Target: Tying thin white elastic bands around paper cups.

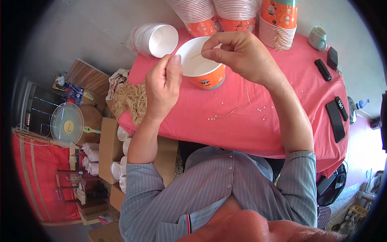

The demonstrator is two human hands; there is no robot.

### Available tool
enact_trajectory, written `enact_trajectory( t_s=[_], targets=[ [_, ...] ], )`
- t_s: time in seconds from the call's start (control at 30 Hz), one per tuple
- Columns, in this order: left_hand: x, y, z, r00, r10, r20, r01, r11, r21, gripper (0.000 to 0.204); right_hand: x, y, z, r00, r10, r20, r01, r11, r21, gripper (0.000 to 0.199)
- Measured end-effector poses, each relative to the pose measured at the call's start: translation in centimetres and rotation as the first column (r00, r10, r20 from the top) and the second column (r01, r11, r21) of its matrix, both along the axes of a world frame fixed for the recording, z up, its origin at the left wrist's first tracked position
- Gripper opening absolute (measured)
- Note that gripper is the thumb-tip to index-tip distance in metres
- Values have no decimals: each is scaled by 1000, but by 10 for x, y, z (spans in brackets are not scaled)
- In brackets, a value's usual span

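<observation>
— What's the setup here?

— A surface (258, 125) under a pink-red cloth, grey floor around it, cardboard boxes and a small fan (67, 124) down on the floor well off from the cup's side. In the middle stands an orange paper cup (203, 66), white inside, upright.

— And the hands?

— Both are up at that cup. The right hand (242, 54) hovers over its rim, thumb and forefinger pinched shut on a thin tan string (196, 55) whose end pokes out across the cup's mouth. The left hand (163, 86) is just beside the cup, fingers curled, thumb pressed to forefinger; whether it holds anything I cannot tell.

— Where does the string go?

— A length of string (238, 109) lies on the cloth near the cup's base, beneath the right wrist, with small white beads (213, 118) scattered around it.

— Anything else?

— Stacks of orange cups (278, 24) behind the cup, a sleeve of white cups (155, 39) lying tilted beside it, a bundle of tan strings (131, 101) at the cloth's edge.
</observation>
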State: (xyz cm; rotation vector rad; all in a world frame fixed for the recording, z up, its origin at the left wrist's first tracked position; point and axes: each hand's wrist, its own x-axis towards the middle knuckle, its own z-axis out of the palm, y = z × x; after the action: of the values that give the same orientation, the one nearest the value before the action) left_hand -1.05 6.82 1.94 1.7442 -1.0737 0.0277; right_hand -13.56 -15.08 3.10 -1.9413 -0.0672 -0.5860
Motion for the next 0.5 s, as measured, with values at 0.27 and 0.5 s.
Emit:
enact_trajectory(
  t_s=[0.27,0.5],
  targets=[
    [4,-19,-1,902,-15,431,109,975,-194,33,1,-1,-2,999,-34,-2,34,999,-15,16],
    [13,-24,-6,891,-101,442,176,975,-132,20,1,1,-2,1000,-11,-19,10,999,-50,15]
  ],
)
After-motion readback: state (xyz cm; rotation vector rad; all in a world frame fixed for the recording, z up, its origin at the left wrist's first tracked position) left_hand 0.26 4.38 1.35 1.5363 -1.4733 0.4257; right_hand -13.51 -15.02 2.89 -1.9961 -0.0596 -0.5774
